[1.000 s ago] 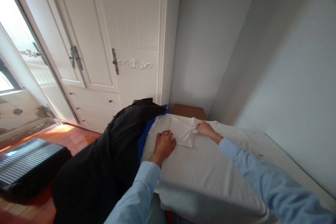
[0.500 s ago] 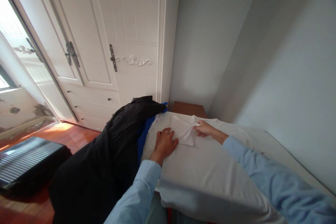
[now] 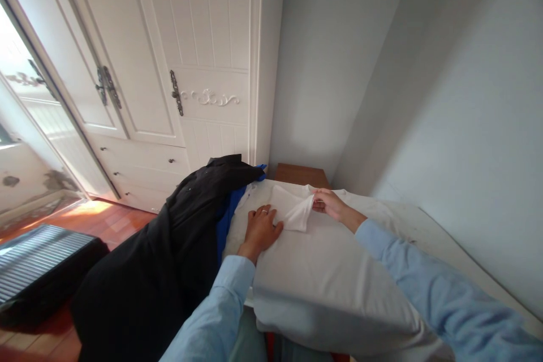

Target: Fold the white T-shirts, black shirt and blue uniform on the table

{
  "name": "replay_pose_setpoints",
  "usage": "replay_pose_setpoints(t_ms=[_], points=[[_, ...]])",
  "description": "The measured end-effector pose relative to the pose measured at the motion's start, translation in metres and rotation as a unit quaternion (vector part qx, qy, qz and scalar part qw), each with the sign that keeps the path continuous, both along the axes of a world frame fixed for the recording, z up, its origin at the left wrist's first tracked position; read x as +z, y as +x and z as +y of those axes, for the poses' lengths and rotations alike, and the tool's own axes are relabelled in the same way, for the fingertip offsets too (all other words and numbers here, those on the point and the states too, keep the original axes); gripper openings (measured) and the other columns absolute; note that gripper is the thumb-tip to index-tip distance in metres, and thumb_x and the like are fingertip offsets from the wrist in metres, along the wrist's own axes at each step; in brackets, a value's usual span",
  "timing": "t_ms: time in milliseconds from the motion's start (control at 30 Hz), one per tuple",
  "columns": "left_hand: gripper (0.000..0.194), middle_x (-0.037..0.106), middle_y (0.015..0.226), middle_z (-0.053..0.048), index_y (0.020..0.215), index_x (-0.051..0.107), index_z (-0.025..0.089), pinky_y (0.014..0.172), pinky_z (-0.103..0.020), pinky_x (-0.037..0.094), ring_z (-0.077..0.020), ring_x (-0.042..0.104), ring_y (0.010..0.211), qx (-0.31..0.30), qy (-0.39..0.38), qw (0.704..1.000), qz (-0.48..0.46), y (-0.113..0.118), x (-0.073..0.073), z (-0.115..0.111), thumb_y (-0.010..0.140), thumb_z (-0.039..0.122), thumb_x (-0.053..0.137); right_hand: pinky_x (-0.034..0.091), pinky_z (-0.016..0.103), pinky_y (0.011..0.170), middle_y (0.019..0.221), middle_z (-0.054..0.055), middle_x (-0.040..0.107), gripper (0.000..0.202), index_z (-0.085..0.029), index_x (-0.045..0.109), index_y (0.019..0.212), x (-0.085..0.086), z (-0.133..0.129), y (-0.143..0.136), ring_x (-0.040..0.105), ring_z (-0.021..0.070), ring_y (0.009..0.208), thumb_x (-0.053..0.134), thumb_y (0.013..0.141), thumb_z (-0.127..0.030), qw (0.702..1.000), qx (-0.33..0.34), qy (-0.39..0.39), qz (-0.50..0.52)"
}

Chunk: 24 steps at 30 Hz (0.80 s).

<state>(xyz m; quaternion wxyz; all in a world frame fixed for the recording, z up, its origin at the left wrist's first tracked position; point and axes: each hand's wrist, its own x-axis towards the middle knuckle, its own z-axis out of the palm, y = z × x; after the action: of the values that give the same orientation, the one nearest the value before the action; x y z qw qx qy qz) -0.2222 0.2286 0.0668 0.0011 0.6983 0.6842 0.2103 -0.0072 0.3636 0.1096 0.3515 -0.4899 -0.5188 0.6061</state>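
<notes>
A white garment, apparently a T-shirt point(image 3: 314, 268), lies spread over a pale surface and hangs over its near edge. My left hand point(image 3: 261, 231) rests palm down on the cloth, fingers spread, by the left edge of a sleeve-like flap point(image 3: 291, 206). Between the fingertips of my right hand point(image 3: 330, 203) is the flap's right edge, pinched and slightly lifted, with creases running from the grip. The fabric inside that pinch is partly hidden by my fingers.
A black garment point(image 3: 169, 249) and a blue one point(image 3: 227, 220) drape over the surface's left side. Beyond stand a white wardrobe point(image 3: 216, 39) and a brown wooden piece point(image 3: 303, 174). A black ribbed case point(image 3: 46, 266) lies on the floor at left; a grey wall point(image 3: 466, 124) borders the right.
My right hand has raised the edge of the flap a little, so it stands up more from the cloth. My left hand stays on the fabric. The view has shifted slightly.
</notes>
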Motion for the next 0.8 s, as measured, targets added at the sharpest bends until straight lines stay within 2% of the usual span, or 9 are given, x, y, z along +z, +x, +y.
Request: replay_pose_setpoints(t_ms=[100,200,267,333,400,467,567,667,800], points=[[0.039,0.056,0.147,-0.014,0.128,0.062,0.018,0.108,-0.049,0.034,-0.0285,0.046,0.138,0.000,0.003,1.000,0.008,0.000,-0.001,0.001,0.097,0.039,0.051,0.059,0.035,0.072,0.065,-0.003,0.058,0.024,-0.021,0.048,0.085,-0.003,-0.008,-0.002,0.064,0.0156,0.061,0.057,0.069,-0.006,0.999,0.008,-0.039,0.026],[0.040,0.056,0.147,-0.013,0.129,0.062,0.019,0.109,-0.049,0.034,-0.0280,0.047,0.138,0.002,0.000,1.000,0.015,0.000,-0.002,0.002,0.097,0.040,0.051,0.061,0.039,0.075,0.072,-0.001,0.063,0.023,-0.021,0.045,0.087,-0.009,-0.020,-0.006,0.068,0.0171,0.066,0.061,0.075,-0.010,0.997,0.010,-0.060,0.041],[0.039,0.056,0.147,-0.013,0.128,0.062,0.020,0.109,-0.049,0.034,-0.0279,0.047,0.138,0.004,0.000,1.000,0.016,0.001,-0.003,0.002,0.097,0.041,0.051,0.061,0.037,0.076,0.079,0.000,0.066,0.027,-0.022,0.045,0.095,-0.013,-0.027,-0.008,0.069,0.0164,0.070,0.065,0.078,-0.013,0.997,0.006,-0.060,0.043],[0.038,0.055,0.147,-0.013,0.127,0.063,0.021,0.109,-0.049,0.035,-0.0280,0.047,0.137,0.004,0.002,1.000,0.016,0.001,-0.003,0.002,0.096,0.040,0.052,0.061,0.034,0.073,0.083,-0.001,0.067,0.041,-0.023,0.044,0.106,-0.015,-0.032,-0.009,0.069,0.0156,0.070,0.072,0.077,-0.014,0.998,0.001,-0.054,0.034],[0.038,0.055,0.147,-0.013,0.127,0.063,0.020,0.108,-0.050,0.035,-0.0284,0.048,0.137,0.005,0.003,1.000,0.015,0.000,-0.003,0.002,0.096,0.040,0.052,0.058,0.028,0.063,0.079,-0.003,0.067,0.057,-0.023,0.042,0.116,-0.017,-0.035,-0.008,0.067,0.0153,0.065,0.078,0.072,-0.013,0.999,0.003,-0.047,0.012],[0.038,0.055,0.147,-0.014,0.127,0.063,0.020,0.108,-0.050,0.035,-0.0286,0.048,0.137,0.003,0.004,1.000,0.016,0.000,-0.004,0.002,0.096,0.040,0.052,0.050,0.021,0.050,0.072,-0.004,0.065,0.065,-0.020,0.044,0.120,-0.018,-0.035,-0.008,0.062,0.0133,0.056,0.080,0.068,-0.008,0.999,0.008,-0.039,-0.011],[0.038,0.056,0.147,-0.014,0.128,0.063,0.020,0.108,-0.050,0.036,-0.0287,0.047,0.138,-0.001,0.007,1.000,0.018,-0.002,-0.005,0.003,0.097,0.040,0.051,0.041,0.017,0.044,0.064,-0.006,0.061,0.052,-0.019,0.049,0.111,-0.015,-0.034,-0.008,0.055,0.0098,0.049,0.077,0.069,-0.004,0.999,0.021,-0.036,-0.021],[0.039,0.056,0.147,-0.013,0.127,0.063,0.020,0.108,-0.050,0.035,-0.0284,0.048,0.138,-0.003,0.004,1.000,0.011,-0.002,-0.005,0.003,0.097,0.042,0.051,0.052,0.022,0.054,0.065,-0.005,0.061,0.032,-0.019,0.050,0.097,-0.009,-0.034,-0.007,0.061,0.0120,0.053,0.071,0.075,-0.008,0.998,0.042,-0.053,-0.015],[0.039,0.056,0.146,-0.014,0.127,0.064,0.020,0.108,-0.051,0.035,-0.0281,0.048,0.137,-0.003,0.007,1.000,0.005,-0.001,-0.004,0.002,0.099,0.042,0.049,0.059,0.034,0.066,0.069,-0.002,0.065,0.030,-0.020,0.043,0.093,-0.005,-0.038,-0.005,0.069,0.0176,0.060,0.065,0.078,-0.005,0.994,0.056,-0.086,-0.035]])
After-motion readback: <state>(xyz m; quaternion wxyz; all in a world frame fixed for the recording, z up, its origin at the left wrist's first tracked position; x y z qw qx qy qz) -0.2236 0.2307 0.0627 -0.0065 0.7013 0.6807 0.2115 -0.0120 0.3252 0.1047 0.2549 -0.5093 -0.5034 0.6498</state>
